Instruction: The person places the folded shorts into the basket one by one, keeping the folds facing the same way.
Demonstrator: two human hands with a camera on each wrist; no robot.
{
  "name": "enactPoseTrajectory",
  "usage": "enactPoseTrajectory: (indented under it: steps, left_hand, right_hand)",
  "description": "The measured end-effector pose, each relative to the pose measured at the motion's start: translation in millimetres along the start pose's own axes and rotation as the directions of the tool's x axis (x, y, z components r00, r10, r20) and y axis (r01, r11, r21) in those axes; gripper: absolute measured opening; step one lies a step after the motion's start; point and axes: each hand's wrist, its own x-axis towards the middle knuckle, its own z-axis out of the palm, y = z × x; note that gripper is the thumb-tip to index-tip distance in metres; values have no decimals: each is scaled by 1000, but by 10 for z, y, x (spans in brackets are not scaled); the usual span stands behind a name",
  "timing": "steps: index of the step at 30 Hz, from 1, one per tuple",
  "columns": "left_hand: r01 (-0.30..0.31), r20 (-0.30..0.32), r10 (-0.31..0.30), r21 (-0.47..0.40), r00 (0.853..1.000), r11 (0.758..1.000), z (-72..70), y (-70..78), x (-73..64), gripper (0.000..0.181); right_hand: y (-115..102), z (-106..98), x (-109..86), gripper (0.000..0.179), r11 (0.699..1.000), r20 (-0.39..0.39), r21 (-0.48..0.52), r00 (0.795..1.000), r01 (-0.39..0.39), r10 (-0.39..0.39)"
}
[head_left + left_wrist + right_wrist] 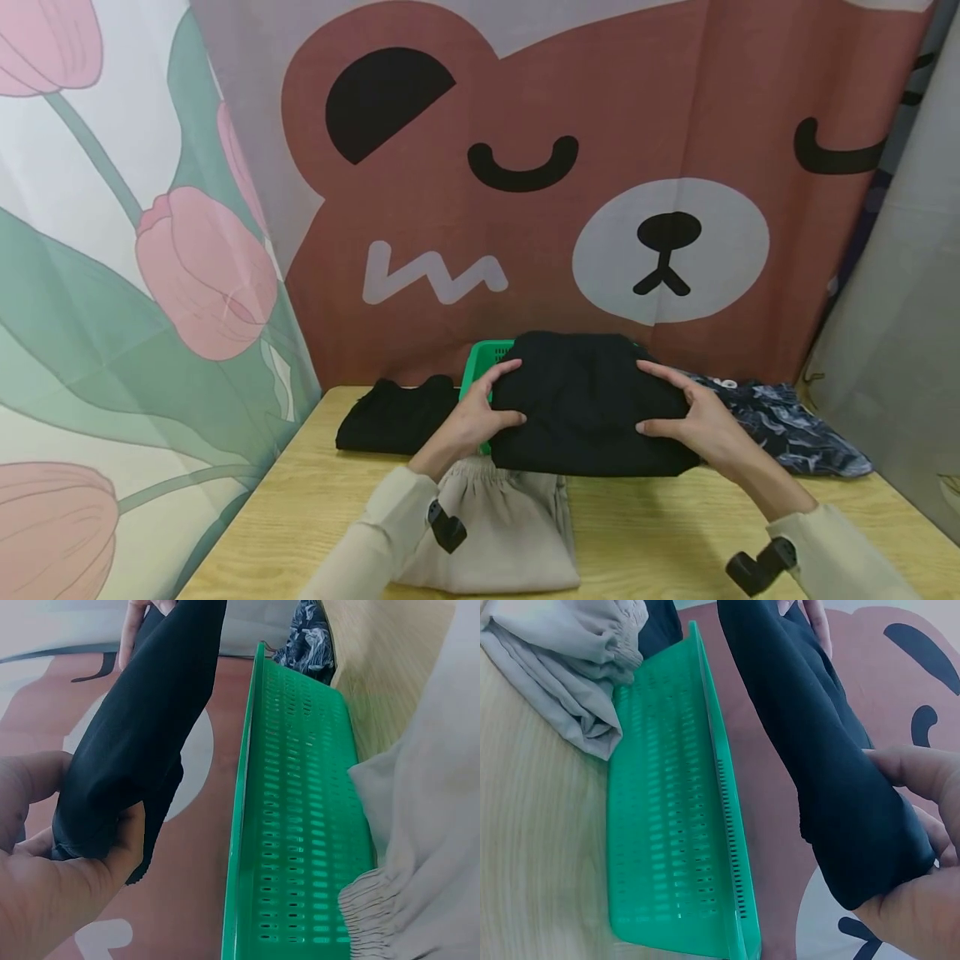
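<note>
A folded black garment (585, 408) is held up off the table between both hands, in front of a green basket (483, 357). My left hand (480, 417) grips its left side, thumb on the near face. The right hand (697, 417) grips the opposite side in the same way. Both wrist views show fingers curled round the thick folded cloth (142, 742) (817, 742). Below it, in those views, stands the basket with its slotted wall (667, 817). The garment hides most of the basket in the head view.
Light beige pants (502, 533) with a gathered waistband lie on the wooden table (645, 550) in front of the basket. Another folded black garment (397, 417) lies at the left. Dark patterned shorts (787, 425) lie at the right. A bear-print curtain (540, 233) hangs behind.
</note>
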Motion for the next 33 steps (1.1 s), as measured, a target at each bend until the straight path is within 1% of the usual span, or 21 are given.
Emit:
enactPoseTrajectory:
  steps: [5, 9, 12, 16, 22, 26, 33]
  left_hand:
    - [7, 0, -7, 8, 1000, 1000, -15, 14, 68, 77]
    - [18, 20, -17, -41, 1000, 999, -32, 5, 121, 77]
    - [30, 23, -29, -67, 999, 997, -42, -6, 157, 77]
    - [36, 21, -34, -83, 999, 996, -49, -14, 200, 76]
    - [33, 18, -31, -82, 999, 996, -63, -13, 269, 77]
    - [42, 6, -41, -92, 999, 995, -80, -17, 322, 77]
    - [64, -54, -69, -102, 996, 993, -81, -21, 415, 77]
  right_hand:
    - [15, -5, 71, 89, 1000, -11, 4, 1000, 0, 0]
    - [18, -1, 117, 89, 1000, -13, 0, 1000, -4, 4]
    - [17, -2, 152, 89, 1000, -12, 0, 1000, -8, 8]
    - [35, -15, 207, 89, 1000, -8, 9, 1000, -9, 9]
    - [54, -36, 292, 89, 1000, -8, 26, 1000, -12, 12]
    - [36, -37, 361, 89, 1000, -31, 3, 999, -19, 19]
    - [-27, -44, 501, 87, 999, -50, -46, 999, -12, 9]
